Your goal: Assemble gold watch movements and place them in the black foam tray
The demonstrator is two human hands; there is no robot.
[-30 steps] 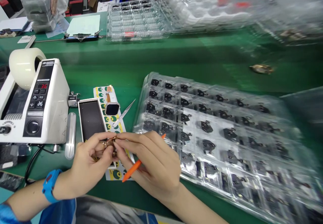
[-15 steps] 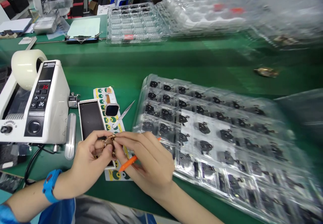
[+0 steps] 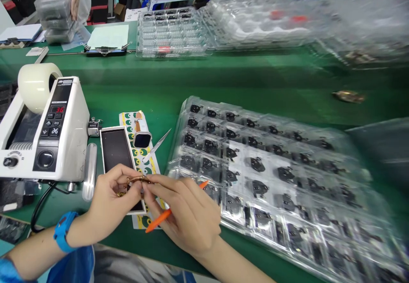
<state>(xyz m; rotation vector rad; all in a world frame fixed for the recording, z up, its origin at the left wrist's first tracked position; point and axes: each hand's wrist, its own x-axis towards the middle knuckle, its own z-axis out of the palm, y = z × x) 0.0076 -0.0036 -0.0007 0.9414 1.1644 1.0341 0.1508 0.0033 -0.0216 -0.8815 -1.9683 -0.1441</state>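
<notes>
Head view: the left hand [image 3: 110, 202] pinches a small coppery part [image 3: 139, 179] between thumb and fingers, above the near end of a shallow box [image 3: 116, 149] with a dark lining. The right hand [image 3: 190, 212] meets it from the other side, fingers close together with their tips at the part's right end, and an orange stick [image 3: 158, 221] is gripped slantwise in the same hand. On the table [image 3: 137, 87], a watch [image 3: 142, 140] and a pointed tool [image 3: 159, 141] lie just beyond. A clear tray [image 3: 243, 233] of dark pieces sits to the right.
</notes>
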